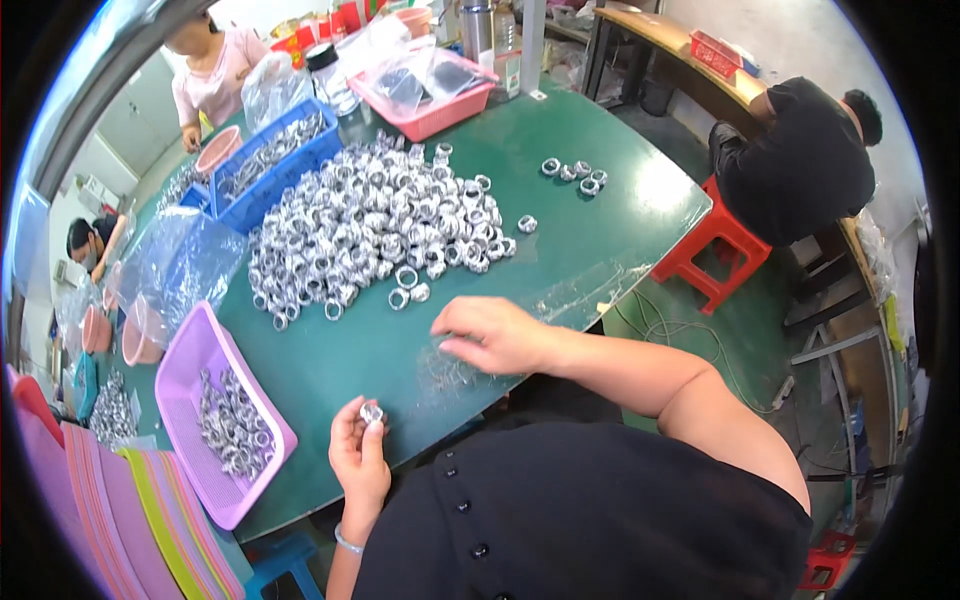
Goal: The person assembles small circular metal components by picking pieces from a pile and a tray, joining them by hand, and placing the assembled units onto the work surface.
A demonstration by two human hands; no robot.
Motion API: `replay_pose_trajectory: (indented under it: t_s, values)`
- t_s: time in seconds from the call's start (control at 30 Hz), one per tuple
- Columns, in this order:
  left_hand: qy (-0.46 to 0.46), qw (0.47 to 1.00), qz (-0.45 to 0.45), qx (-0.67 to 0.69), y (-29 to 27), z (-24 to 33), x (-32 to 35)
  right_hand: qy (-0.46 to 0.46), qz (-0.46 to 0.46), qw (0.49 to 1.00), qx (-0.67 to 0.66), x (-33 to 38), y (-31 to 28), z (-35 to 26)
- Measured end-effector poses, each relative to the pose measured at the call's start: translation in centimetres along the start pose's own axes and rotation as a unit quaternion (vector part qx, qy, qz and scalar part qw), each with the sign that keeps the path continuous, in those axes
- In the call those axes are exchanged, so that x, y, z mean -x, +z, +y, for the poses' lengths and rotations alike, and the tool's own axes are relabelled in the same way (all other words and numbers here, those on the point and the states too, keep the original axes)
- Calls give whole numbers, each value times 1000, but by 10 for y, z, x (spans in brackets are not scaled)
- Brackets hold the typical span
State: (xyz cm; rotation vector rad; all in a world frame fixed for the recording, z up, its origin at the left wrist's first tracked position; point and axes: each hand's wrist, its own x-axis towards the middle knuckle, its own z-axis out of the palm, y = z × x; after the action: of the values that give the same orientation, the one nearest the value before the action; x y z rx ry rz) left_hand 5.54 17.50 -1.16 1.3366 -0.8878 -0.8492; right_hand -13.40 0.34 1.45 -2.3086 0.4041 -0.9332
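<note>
My left hand (361, 456) is at the table's near edge, its fingers and thumb pinching a small shiny metal ring (371, 412). To its right, my right hand (492, 335) hovers low over the green tabletop, thumb and fingers apart with nothing visible between them. Under and beside it, fine shavings (450, 372) are scattered on the surface. A big heap of silvery metal rings (370, 215) spreads just beyond both hands. A few loose rings (405, 285) lie at the heap's near edge, close to my right fingertips.
A purple basket (172, 400) holding metal parts stands at the left. Behind the heap are a blue crate (240, 212) of parts and a pink basket (435, 125). Several rings (570, 172) lie apart on the right. A co-worker (795, 160) sits on a red stool (715, 245).
</note>
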Motion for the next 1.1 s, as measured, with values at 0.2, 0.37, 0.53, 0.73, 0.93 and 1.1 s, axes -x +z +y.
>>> replay_pose_trajectory:
  t_s: [0.2, 0.37, 0.53, 0.73, 0.93, 1.1]
  values:
    - [146, 950, 60, -270, -18, -9, 3, 104, 110, 985, 87, -23, -94, 71]
    - [162, 891, 111, -410, -21, -7, 11, 237, 171, 953, 80, -57, -169, 142]
    - [191, 844, 86, -493, -17, -10, 4, 330, 256, 899, 132, -82, -252, 219]
    - [207, 791, 131, -561, -16, -9, 1, 436, 311, 837, 117, -114, -310, 298]
    - [191, 764, 143, -600, -4, -3, -8, 373, 269, 864, 203, -151, -340, 368]
    - [163, 742, 154, -632, 0, -3, -11, 438, 279, 854, 26, -189, -337, 403]
